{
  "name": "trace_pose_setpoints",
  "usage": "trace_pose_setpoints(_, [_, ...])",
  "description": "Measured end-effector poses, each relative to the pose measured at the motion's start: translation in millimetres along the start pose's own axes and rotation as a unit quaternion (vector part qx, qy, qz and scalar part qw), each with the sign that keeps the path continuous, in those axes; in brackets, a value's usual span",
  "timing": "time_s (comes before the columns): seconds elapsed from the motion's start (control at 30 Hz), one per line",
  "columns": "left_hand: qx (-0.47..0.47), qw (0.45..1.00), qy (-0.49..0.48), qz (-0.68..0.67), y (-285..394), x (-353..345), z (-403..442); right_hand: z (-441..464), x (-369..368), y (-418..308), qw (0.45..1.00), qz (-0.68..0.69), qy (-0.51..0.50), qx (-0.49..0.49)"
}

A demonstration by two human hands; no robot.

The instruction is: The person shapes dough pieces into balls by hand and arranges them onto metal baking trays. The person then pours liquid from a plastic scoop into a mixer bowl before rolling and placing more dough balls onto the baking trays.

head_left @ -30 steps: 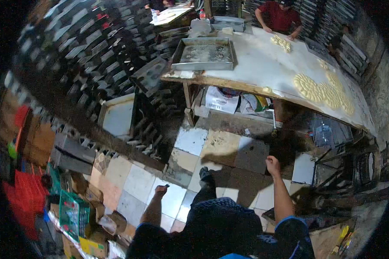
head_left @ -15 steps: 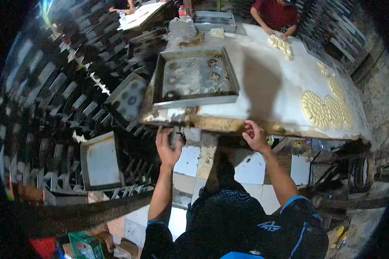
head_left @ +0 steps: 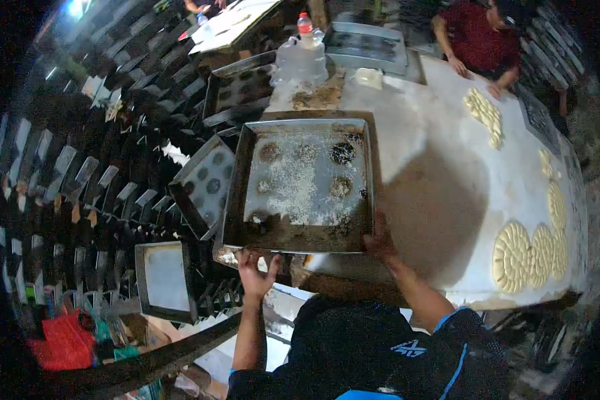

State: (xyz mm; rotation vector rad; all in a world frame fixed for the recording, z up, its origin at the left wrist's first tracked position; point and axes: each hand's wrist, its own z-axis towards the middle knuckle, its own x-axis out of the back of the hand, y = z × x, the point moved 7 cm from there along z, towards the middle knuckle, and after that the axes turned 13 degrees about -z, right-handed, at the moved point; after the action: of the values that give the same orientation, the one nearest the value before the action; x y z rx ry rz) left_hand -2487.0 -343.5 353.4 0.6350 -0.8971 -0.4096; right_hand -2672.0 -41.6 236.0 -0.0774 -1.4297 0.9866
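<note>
A square metal tray (head_left: 303, 183) with pale crumbs and dark round marks lies at the near left part of the worktable (head_left: 440, 193). My left hand (head_left: 257, 272) is at the tray's near edge, left of its middle, fingers spread and thumb apart; whether it bears on the rim is unclear. My right hand (head_left: 380, 241) is at the tray's near right corner, in shadow, its fingers hard to make out. Coiled, ridged dough pieces (head_left: 512, 257) lie on the right side of the table.
Across the table a person in a dark red shirt (head_left: 477, 37) has hands near more dough (head_left: 483, 113). A bottle (head_left: 305, 25), a plastic bag (head_left: 299, 61) and another tray (head_left: 367, 47) stand at the back. Racks and a tray (head_left: 167, 277) are on the left.
The table and tray now appear closer. Both my hands have moved forward from above the floor, the right one reaching the tray's corner and the left one its near edge.
</note>
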Motion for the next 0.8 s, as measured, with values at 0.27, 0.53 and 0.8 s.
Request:
trace_pose_setpoints(0.27, [0.026, 0.997, 0.016, 0.071, -15.0, -10.9, 11.3, -60.0, -51.9, 6.9, 0.999, 0.023, -0.041, 0.010])
trace_pose_setpoints(0.53, [0.145, 0.965, 0.208, 0.067, -106.4, 86.9, -39.8, -43.7, -37.3, 69.5, 0.995, 0.002, -0.087, -0.058])
trace_pose_setpoints(0.8, [0.591, 0.748, 0.302, -0.011, -427.9, 195.8, -320.1, -93.2, -89.4, 285.3, 0.851, 0.396, 0.049, -0.342])
